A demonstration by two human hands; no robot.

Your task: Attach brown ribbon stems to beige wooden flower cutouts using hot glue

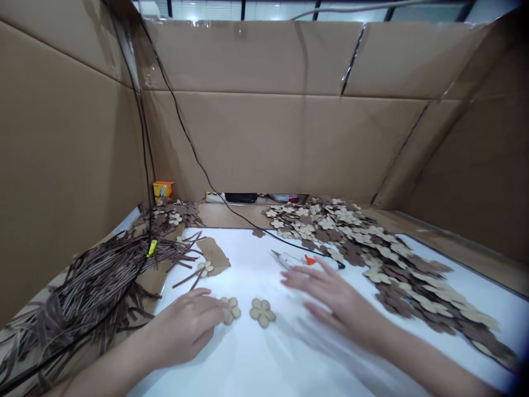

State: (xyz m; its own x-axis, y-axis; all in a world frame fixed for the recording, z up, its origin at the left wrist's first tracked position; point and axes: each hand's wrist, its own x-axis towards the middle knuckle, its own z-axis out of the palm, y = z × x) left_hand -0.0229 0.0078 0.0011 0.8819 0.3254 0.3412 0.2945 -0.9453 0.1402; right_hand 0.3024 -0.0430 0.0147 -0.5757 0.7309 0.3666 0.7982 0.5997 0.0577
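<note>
left hand (192,325) at a beige, five-petalled padded flower (233,310)

its fingers touched the flower's left edge on the glossy white board (243,364); whether they pinched it could not be told. a matching beige flower (263,312) lay just beside. the blurred right hand (324,292) spread its fingers near a pointed, orange-marked tool (309,259). flat beige-and-brown flower cutouts (351,234) were heaped beyond, thin brown strips (99,281) far left.

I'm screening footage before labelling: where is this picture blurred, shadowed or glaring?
Head view: the right hand shows motion blur, while the left hand looks crisper; also in the head view, soft shadows fall on the white board, and small glints show on tape along the top of the cardboard.
</note>
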